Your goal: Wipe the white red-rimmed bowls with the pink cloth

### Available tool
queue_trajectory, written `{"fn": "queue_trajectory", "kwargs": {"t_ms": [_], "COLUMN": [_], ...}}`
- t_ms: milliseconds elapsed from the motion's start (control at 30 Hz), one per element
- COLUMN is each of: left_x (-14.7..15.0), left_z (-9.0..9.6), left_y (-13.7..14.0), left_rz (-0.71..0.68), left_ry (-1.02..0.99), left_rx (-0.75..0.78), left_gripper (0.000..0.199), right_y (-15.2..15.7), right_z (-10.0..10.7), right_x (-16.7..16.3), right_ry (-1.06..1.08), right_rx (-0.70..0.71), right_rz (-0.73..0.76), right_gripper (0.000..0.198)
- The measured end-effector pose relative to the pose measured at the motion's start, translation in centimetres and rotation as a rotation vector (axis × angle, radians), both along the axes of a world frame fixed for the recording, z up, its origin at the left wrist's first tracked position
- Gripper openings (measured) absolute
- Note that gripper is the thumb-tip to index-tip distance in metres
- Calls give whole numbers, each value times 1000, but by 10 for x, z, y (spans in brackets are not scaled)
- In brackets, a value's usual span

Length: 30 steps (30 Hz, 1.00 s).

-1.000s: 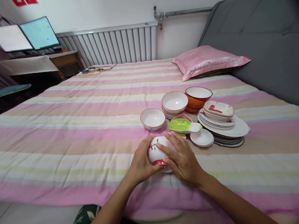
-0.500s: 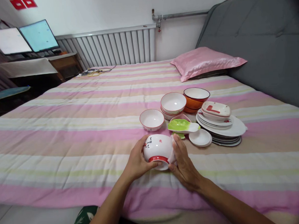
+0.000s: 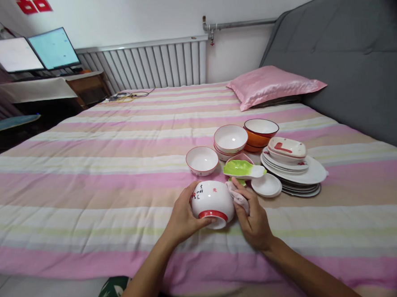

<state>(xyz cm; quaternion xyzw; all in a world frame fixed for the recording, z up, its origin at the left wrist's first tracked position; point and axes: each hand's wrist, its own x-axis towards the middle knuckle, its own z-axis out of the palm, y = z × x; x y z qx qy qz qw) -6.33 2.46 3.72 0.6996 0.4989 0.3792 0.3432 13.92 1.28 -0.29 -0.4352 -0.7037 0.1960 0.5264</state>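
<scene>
My left hand point(image 3: 185, 214) grips a white bowl point(image 3: 212, 197) by its left side, thumb on the red foot ring. The bowl is tilted so that its base faces me; black characters and a red flower mark its side. In my right hand point(image 3: 255, 219) is a bunched pale cloth point(image 3: 237, 196), touching the bowl's right side. Just beyond stands a red-rimmed white bowl point(image 3: 202, 161). Behind it to the right is a stack of similar bowls point(image 3: 230, 138). A green and white leaf-shaped dish point(image 3: 243, 168) and a small white saucer point(image 3: 266, 185) lie near my right hand.
Orange bowls point(image 3: 257, 138) stand behind the dishes. At right, a stack of plates point(image 3: 316, 170) carries a rectangular dish point(image 3: 287, 146). A pink pillow point(image 3: 275, 85) lies by the grey headboard point(image 3: 341, 68). Cables point(image 3: 128, 96) rest at the far edge of the striped bed point(image 3: 85, 173).
My right hand has drawn slightly right and away from the bowl's base, and more of the bunched cloth shows. My left hand keeps its hold on the bowl.
</scene>
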Motion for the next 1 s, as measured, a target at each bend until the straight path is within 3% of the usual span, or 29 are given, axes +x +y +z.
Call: {"fn": "queue_trajectory", "kwargs": {"t_ms": [267,333,467,533,600,767,1000], "left_x": [0,1,4,5,6,4,4], "left_z": [0,-1,0,1,2,1,-3], "left_y": [2,2,1,1,2,2,-1], "left_rz": [19,16,0,-6,-11,-17,-26], "left_ry": [-7,0,16,19,26,34,37], "left_rx": [-17,7,34,31,28,42,108], "left_gripper": [90,91,85,82,82,84,95], "right_y": [11,9,5,5,5,5,9], "right_z": [49,57,52,45,40,47,57], "right_x": [6,3,-4,-5,-5,-1,8], "right_ry": [138,100,-222,-273,-238,-197,-141], "right_rx": [8,13,-4,5,20,16,54], "right_rz": [-179,-116,195,251,246,241,78], "right_gripper": [23,29,52,76,83,51,23]}}
